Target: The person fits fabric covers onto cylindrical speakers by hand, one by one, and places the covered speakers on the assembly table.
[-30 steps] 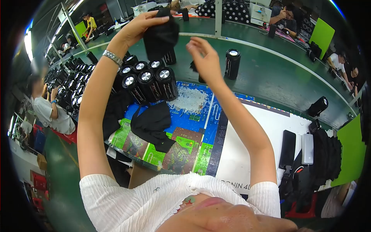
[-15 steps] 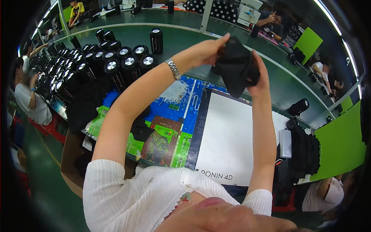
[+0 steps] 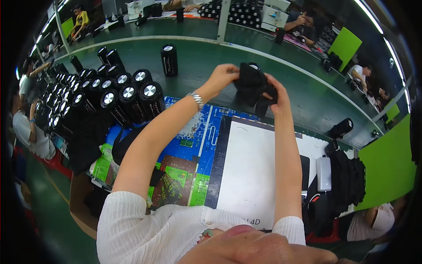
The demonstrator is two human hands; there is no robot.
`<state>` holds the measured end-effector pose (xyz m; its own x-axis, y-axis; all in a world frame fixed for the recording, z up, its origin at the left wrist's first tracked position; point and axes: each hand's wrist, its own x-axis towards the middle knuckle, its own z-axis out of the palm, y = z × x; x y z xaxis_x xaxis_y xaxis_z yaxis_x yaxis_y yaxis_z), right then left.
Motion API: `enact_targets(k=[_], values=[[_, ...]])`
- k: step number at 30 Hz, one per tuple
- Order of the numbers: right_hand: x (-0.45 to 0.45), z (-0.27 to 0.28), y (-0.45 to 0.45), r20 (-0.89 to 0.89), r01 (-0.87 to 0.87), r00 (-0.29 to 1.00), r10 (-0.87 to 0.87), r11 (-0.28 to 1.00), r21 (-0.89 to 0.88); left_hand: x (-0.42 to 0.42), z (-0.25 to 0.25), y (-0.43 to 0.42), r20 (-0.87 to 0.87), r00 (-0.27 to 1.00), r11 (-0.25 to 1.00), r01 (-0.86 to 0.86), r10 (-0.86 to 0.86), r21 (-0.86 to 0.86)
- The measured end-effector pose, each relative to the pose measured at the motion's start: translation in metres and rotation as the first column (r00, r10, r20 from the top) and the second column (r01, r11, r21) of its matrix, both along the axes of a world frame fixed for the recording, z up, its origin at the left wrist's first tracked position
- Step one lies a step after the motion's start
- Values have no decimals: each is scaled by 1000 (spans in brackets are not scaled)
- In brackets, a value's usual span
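Observation:
A black cloth pouch (image 3: 249, 86) hangs between my two hands above the far side of the work table. Inside its mouth shows the silver-rimmed end of a black cylindrical speaker (image 3: 254, 66); the cloth hides most of the cylinder. My left hand (image 3: 225, 77), below a metal watch, pinches the pouch's left upper edge. On the right side, my right hand (image 3: 279, 94) has its fingers closed around the cloth, and a loose black flap dangles beneath them. A white board with dark borders (image 3: 248, 163) lies below, nearer my body.
Many black cylindrical speakers (image 3: 128, 93) stand crowded at the left, with one speaker (image 3: 169, 60) apart behind them. Another speaker (image 3: 341, 128) lies at the right. Black cloth (image 3: 349, 176) is piled beside a silver-grey box (image 3: 324, 174). A green panel (image 3: 389, 163) borders the right.
Both hands have come lower and slightly left with the pouch. A speaker's end now shows in the cloth, where only black fabric was visible before. The view has shifted a little.

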<state>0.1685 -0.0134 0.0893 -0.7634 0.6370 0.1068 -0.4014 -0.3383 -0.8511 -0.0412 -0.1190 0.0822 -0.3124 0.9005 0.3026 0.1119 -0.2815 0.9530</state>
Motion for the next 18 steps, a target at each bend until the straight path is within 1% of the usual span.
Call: enact_targets(k=[1,2,3,4,5,6,7,9,11,12,14,15,16,18], values=[[-11,3,0,47,201,977,-208,972,121,-2,-2,17,-189,967,977,-143,173,160],[-23,10,-6,69,380,911,-408,891,248,-5,-4,32,-344,868,912,-245,358,330],[-34,12,-7,65,528,805,-590,762,375,-1,0,40,-341,850,898,-295,403,326],[-43,5,-2,19,609,686,-727,588,532,1,-4,54,-317,840,886,-346,439,310],[-49,-2,6,-62,641,553,-831,377,668,5,-9,66,-172,915,922,-332,366,197],[-54,-6,14,-180,628,411,-893,135,767,5,-24,89,-40,961,953,-266,274,147],[-58,-11,21,-124,659,414,-902,203,725,4,-38,109,94,981,976,-182,172,117],[-58,-17,36,-17,722,408,-913,311,618,6,-35,120,127,985,987,-132,121,86],[-50,-4,44,154,715,588,-794,600,359,11,-24,117,142,987,993,-86,74,76],[-44,0,43,217,675,678,-702,712,194,11,-18,107,145,988,995,-71,60,73],[-39,8,30,249,612,737,-629,777,150,8,-12,82,119,992,998,-40,34,46],[-38,8,24,264,577,765,-587,807,124,6,-16,68,174,985,1000,-19,19,0],[-38,4,23,266,472,840,-472,879,69,2,-19,55,225,974,999,4,6,-44],[-39,-2,13,344,443,785,-515,856,268,2,-18,35,281,960,989,53,-13,-139]])
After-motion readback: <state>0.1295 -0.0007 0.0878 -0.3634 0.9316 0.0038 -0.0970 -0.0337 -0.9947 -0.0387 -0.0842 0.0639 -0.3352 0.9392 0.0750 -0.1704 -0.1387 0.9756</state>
